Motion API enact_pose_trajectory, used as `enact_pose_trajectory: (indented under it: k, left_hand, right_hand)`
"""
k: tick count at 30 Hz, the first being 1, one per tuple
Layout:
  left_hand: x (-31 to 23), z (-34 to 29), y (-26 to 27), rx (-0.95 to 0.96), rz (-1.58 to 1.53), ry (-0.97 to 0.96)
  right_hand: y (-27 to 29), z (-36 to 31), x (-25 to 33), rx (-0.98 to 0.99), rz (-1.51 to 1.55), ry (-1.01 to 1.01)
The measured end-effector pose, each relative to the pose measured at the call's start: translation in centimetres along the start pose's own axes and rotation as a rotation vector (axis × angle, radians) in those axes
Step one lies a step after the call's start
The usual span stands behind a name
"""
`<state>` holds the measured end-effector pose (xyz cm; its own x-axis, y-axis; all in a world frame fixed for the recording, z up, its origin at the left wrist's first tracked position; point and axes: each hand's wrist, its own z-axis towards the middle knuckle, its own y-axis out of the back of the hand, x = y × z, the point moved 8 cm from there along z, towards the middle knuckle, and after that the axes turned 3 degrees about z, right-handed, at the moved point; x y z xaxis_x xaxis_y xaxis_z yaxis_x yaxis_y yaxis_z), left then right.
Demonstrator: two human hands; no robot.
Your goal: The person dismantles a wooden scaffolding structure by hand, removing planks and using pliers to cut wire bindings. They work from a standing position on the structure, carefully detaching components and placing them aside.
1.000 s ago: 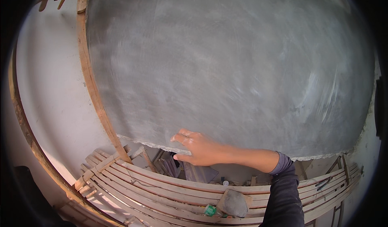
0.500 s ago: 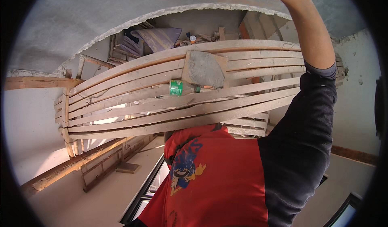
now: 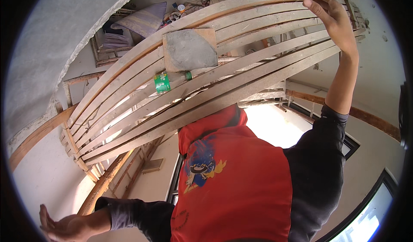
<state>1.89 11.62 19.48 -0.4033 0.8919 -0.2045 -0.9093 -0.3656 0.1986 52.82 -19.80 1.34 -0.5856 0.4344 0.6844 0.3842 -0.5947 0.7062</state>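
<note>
My right hand (image 3: 333, 18) is raised at the far right end of a platform of wooden slats (image 3: 254, 9). Its fingers are loosely bent and apart from the thumb, with nothing seen between them. At the lower left, my left hand (image 3: 71, 227) is held out to the side, fingers spread, holding nothing. On the slats lies a square board (image 3: 167, 59) bearing a flat heap of grey mortar (image 3: 191, 48). Beside it, nearer to me, a clear plastic bottle (image 3: 177, 79) with a green label and green cap lies on its side. Both hands are apart from these things.
A grey plastered surface (image 3: 38, 31) with a rough, curved edge fills the upper left. Beyond the platform are a purplish sack (image 3: 144, 20) and a small white-and-orange tub (image 3: 181, 8). Timber poles (image 3: 103, 177) stand below left. A dark-framed window (image 3: 365, 212) is at the lower right.
My right hand has come down from the top edge into full view. My left hand has appeared at the lower left. The view has turned, so the platform sits higher and tilted.
</note>
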Motion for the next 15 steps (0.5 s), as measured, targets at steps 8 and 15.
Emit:
enact_pose_trajectory:
  k: [8,15]
  left_hand:
    - [2.5,-32.0,-11.4,0.9,-0.223,1.032]
    - [-2.9,-34.8,-16.5,1.204,-0.219,0.943]
  right_hand:
    - [-6.9,-15.8,-15.0,-0.476,0.498,-0.672]
    - [-13.8,-19.2,-14.6,-0.337,0.583,-0.806]
